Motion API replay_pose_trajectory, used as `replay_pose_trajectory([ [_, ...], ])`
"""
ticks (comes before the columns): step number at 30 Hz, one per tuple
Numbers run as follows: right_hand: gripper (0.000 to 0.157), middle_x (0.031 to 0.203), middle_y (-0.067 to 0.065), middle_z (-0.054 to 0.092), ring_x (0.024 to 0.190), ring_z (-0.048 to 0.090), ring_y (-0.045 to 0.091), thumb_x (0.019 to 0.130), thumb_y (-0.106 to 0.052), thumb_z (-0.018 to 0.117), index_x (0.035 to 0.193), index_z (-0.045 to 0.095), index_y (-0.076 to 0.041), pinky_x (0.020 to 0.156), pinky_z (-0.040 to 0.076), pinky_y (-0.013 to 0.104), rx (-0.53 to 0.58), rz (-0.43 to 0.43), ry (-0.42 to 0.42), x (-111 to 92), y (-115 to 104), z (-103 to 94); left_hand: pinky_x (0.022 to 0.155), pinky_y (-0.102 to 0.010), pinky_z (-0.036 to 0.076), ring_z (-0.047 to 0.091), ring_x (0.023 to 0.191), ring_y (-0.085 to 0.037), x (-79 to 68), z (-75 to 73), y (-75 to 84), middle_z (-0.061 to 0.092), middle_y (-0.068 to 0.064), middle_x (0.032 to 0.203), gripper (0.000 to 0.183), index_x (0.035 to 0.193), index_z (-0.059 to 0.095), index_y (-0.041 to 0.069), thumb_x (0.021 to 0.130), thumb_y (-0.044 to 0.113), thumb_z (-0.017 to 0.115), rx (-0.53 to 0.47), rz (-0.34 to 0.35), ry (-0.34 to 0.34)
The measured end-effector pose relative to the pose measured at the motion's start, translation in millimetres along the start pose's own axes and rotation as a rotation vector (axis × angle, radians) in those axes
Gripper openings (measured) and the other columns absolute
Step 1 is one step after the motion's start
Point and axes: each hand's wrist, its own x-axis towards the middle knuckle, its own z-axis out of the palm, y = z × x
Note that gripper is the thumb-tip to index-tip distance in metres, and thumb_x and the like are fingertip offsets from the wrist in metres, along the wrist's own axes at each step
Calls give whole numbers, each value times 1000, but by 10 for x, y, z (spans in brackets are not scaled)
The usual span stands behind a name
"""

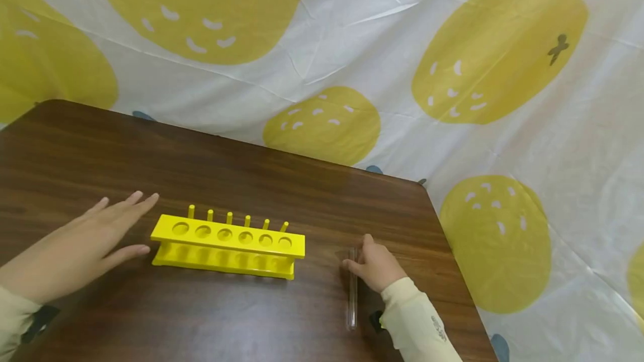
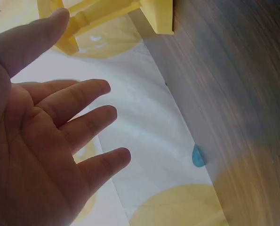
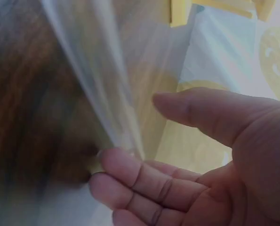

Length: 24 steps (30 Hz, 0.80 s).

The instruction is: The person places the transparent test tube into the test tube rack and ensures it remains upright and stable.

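Note:
A clear test tube [image 1: 353,300] lies on the table to the right of the yellow test tube rack [image 1: 226,239]. My right hand [image 1: 378,264] is at the tube's far end. In the right wrist view, the fingertips [image 3: 121,165] are right at the end of the tube [image 3: 95,66], with the thumb spread apart from them. To the left of the rack, my left hand [image 1: 95,244] is held with fingers extended and nothing in it. Its palm [image 2: 36,150] faces the left wrist camera, the rack [image 2: 102,14] beyond the thumb.
The rack has a row of round holes and a row of upright pegs behind them. Under it is a dark wooden table [image 1: 226,317] with rounded far corners. A white sheet with yellow fruit prints [image 1: 392,66] hangs behind and to the right.

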Motion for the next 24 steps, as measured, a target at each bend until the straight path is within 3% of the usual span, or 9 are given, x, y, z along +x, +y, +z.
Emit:
replay_pose_trajectory([
  [13,42,59,-2,47,51,43,12,89,-27,83,100,55,2,47,37,25,-62,8,40,2,-108,146,128,-52,13,45,140,-47,65,54,74,45,-31,152,76,159,33,3,99,29,71,-34,8,-2],
  [19,34,60,0,53,49,52,11,89,-20,82,89,53,-2,46,42,26,-63,-27,68,-11,-119,170,129,-45,14,47,138,-46,75,85,110,48,-30,151,70,156,38,1,100,27,70,-41,36,30],
  [24,29,61,1,56,46,58,10,91,-15,80,88,54,-1,47,47,27,-37,-29,44,5,-141,176,130,-40,13,49,138,-44,91,105,133,50,-28,150,65,154,42,1,100,25,70,-39,51,42],
])
